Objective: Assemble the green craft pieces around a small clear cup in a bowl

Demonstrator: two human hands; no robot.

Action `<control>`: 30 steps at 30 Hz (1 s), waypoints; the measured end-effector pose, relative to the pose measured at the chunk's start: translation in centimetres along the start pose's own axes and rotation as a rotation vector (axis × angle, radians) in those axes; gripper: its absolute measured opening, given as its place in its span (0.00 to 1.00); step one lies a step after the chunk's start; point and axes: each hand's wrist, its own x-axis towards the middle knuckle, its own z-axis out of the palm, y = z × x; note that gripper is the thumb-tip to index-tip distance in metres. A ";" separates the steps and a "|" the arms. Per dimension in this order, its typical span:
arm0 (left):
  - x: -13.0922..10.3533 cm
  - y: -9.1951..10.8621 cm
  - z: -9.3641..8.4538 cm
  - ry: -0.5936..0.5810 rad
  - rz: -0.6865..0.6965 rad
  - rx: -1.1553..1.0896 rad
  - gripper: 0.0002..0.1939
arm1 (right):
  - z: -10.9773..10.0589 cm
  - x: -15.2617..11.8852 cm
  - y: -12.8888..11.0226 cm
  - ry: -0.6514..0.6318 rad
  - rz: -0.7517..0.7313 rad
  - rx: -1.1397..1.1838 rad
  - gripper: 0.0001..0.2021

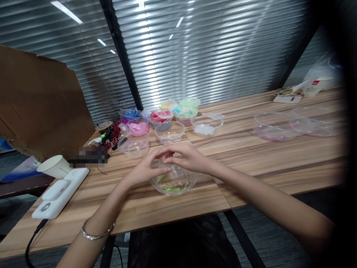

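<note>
A clear round bowl point(173, 191) with green shreds in its bottom stands near the table's front edge. Over its back rim, my left hand point(146, 167) has its fingers bent and the thumb pointing right. My right hand point(185, 158) meets it from the other side, fingertips pinched together near the left fingers. A pale green translucent piece shows in the bowl just under the hands. Whatever lies between the fingertips is too small to make out.
Clear bowls point(170, 133) and bowls of pink, red, blue and green material stand behind the hands. At left are a paper cup point(55, 166), a white charger point(60, 195), cardboard point(41, 104) and red-black wires point(111, 136). More bowls point(275, 126) stand right.
</note>
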 end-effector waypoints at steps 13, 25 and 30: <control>-0.1 -0.3 -0.1 0.014 -0.053 0.028 0.28 | -0.2 0.0 0.1 -0.046 -0.025 -0.041 0.18; -0.1 0.1 0.0 0.014 -0.045 0.036 0.28 | -0.1 -0.1 -0.1 -0.020 -0.035 -0.034 0.16; -0.3 0.0 0.0 0.023 -0.062 0.044 0.28 | 0.0 -0.1 -0.2 -0.038 -0.011 0.032 0.16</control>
